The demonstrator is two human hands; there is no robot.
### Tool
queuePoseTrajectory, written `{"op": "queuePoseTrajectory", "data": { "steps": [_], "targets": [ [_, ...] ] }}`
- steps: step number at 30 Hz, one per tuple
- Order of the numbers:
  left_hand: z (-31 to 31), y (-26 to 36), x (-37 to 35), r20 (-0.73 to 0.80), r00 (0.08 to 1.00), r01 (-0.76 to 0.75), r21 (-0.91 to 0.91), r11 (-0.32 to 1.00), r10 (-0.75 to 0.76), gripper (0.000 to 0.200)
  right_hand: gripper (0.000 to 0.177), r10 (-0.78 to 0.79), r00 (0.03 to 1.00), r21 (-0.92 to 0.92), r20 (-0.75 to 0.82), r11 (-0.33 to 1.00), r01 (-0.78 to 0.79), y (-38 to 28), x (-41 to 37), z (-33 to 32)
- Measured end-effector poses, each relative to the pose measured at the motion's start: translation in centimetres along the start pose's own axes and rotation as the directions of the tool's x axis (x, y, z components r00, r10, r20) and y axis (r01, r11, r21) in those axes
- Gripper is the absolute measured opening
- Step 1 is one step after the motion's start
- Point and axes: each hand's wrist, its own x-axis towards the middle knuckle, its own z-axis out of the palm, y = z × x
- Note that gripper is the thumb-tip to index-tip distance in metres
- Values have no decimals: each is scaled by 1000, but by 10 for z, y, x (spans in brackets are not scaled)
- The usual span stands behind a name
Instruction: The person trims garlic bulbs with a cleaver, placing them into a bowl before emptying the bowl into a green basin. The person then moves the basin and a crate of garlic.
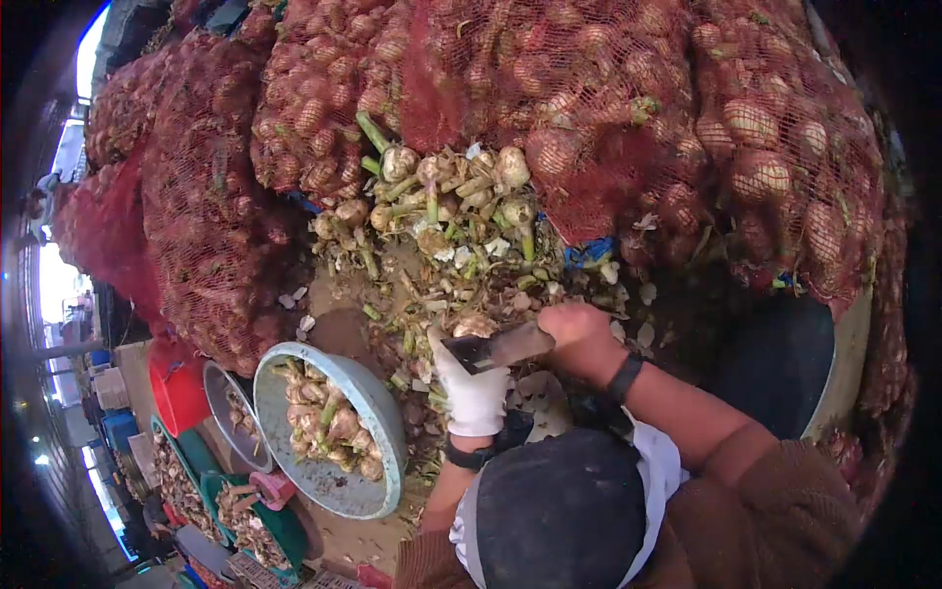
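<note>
My right hand (579,339) is closed in a fist round a broad-bladed knife (518,346). The blade points left, across my left hand (466,393), which wears a white glove. Just past the blade a garlic bulb (476,325) shows against the gloved fingers, which look curled round it; the blade hides part of the grip. Beyond both hands lies a heap of garlic bulbs with green stems (432,187), amid cut stalks and peelings. Below the hands, a dark rounded shape with a white edge (559,510) covers part of the view.
Bulging red mesh sacks (608,98) of bulbs line the far side. To the left stands a grey-blue basin (392,432) holding trimmed garlic. Beside it are a grey tub (218,393), a red bucket (177,393) and green containers (280,530). A dark tub (775,363) sits at right.
</note>
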Motion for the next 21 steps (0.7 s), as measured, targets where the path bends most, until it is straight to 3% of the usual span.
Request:
{"op": "queuePoseTrajectory", "data": {
  "steps": [1, 3, 4, 5, 7, 8, 9, 10, 11, 12, 13, 15, 16, 17, 18, 19, 20, 21],
  "targets": [
    [-4, 13, 2, 2, 1000, -3, 1, 1000, 3, 72, 11, 8, 1000, 27, 4, 1000, -9, 8, -6, 8],
    [-20, 48, 13, -277, 949, -209, -194, 958, 151, 61, 13, 313, 934, -67, 170, 950, -306, 41, -5, 19],
    [-32, 69, 14, -393, 897, -265, -108, 958, 203, 54, 15, 555, 807, 220, 204, 777, -590, 58, -6, 15],
    [-33, 87, 14, -309, 938, -275, -381, 883, 159, 59, 15, 532, 822, 215, 202, 795, -567, 47, 12, 9],
    [-26, 56, 18, -83, 987, -157, -402, 902, 135, 65, 25, 380, 823, 505, 423, 655, -562, 10, 26, 8],
    [-22, 46, 23, -15, 887, -461, -29, 887, 461, 74, 24, 123, 955, 563, 270, 785, -260, -7, 37, -3],
    [-18, 59, 18, 73, 817, -575, 20, 818, 572, 79, 23, -153, 982, 563, 112, 824, 64, -22, 44, -17],
    [-14, 56, 11, 109, 876, -462, -92, 882, 471, 78, 23, -140, 984, 560, 109, 827, 55, -33, 50, -28],
    [-13, 54, 7, 151, 919, -333, -190, 924, 363, 77, 25, 62, 973, 830, 223, 511, -223, -42, 58, -38],
    [-15, 60, 4, 212, 958, -90, -417, 904, 194, 73, 27, 180, 897, 907, 403, 57, -418, -48, 63, -42],
    [-18, 66, 3, 300, 953, 158, -600, 784, 37, 68, 27, 166, 896, 903, 411, 59, -425, -51, 62, -41],
    [-25, 51, 13, 493, 863, 330, -379, 864, -113, 47, 26, 266, 942, 796, 205, 514, -318, -53, 51, -39],
    [-23, 47, 12, 409, 907, 252, -341, 906, -98, 45, 25, 206, 974, 683, 98, 698, -217, -55, 43, -42],
    [-22, 45, 10, 325, 942, 179, -290, 940, -79, 43, 25, 197, 974, 684, 111, 696, -219, -47, 41, -38],
    [-28, 43, 8, 314, 945, 185, -289, 939, -90, 43, 25, 74, 996, 478, 49, 874, -88, -34, 41, -30],
    [-40, 42, 7, 243, 970, 75, -218, 973, -20, 43, 26, -63, 998, 233, 15, 971, 58, -20, 37, -20],
    [-54, 43, 8, 182, 981, -38, -139, 990, 63, 43, 25, 82, 984, 167, 161, 980, -109, 8, 27, -2],
    [-81, 64, 7, 16, 987, -159, 225, 961, 160, 44, 25, 229, 932, 71, 281, 964, -258, 34, 24, 9]
  ]
}}
